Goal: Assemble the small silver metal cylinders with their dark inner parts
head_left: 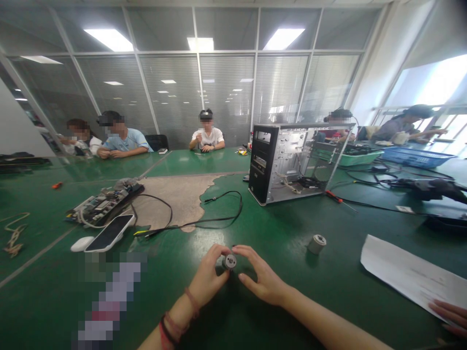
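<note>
- One broad green tabletop (299, 272) fills the lower view, running back to a wall of glass panels with blinds under bright ceiling lights; several people sit along its far edge and at the right.
- Open green surface lies around the hands on all sides, widest to the left front and between the hands and the computer case.
- Well beyond the hands, an open computer case (288, 163) stands upright, its side panel off and wiring showing.
- At the near right edge a white paper sheet (412, 277) lies flat, with another person's fingertips (450, 316) resting on its corner.
- A worn, pale patch of tabletop sits at centre left, with a black cable (219, 214) looping across it.
- Left of that lie a circuit board (104, 204) and a phone (109, 232) face up, just beside each other.
- The left hand (209, 279), with bands at the wrist, and the right hand (260, 277) meet low at centre, close to the near edge.
- Fingers of both hands pinch a small grey cylinder (229, 261) between them, just above the tabletop.
- A second small cylinder (316, 244) stands alone to the right, apart from the hands.
</note>
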`<state>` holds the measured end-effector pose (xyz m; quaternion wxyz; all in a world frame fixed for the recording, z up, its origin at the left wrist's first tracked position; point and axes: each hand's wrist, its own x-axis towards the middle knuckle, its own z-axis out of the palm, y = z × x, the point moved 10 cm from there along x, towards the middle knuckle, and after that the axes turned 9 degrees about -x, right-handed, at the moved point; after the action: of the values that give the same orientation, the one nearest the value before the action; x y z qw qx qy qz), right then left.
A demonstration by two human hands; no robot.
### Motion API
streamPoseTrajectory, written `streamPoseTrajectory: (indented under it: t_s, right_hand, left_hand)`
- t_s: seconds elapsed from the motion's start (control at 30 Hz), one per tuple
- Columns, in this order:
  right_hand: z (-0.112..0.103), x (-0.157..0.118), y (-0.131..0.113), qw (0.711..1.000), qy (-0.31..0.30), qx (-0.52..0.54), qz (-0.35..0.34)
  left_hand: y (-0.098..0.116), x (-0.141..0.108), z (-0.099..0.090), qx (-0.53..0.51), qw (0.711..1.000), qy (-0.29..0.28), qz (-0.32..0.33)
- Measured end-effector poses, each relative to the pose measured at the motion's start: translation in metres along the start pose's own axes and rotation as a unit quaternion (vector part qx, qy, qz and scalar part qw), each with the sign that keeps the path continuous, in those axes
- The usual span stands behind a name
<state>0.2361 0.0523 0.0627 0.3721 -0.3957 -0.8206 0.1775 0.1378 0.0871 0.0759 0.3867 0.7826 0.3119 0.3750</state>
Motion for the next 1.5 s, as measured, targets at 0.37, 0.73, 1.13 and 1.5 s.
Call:
streamPoseTrajectory:
  t_s: [0.37,0.73,1.13,1.5]
  right_hand:
    - [0.000,0.001,-0.002,1.000,-0.001,0.002,-0.001]
    - [0.000,0.001,-0.001,1.000,-0.001,-0.001,0.005]
    - [0.000,0.001,0.001,1.000,0.009,-0.007,0.007]
    - [-0.007,0.001,0.010,0.998,0.055,0.030,0.031]
  left_hand:
    - [0.004,0.000,-0.001,0.021,1.000,0.000,0.019]
    - [-0.004,0.001,-0.003,-0.029,1.000,0.007,-0.007]
    - [-0.033,-0.001,0.009,-0.228,0.967,-0.017,-0.109]
    - [-0.013,-0.003,0.012,-0.071,0.996,-0.031,-0.050]
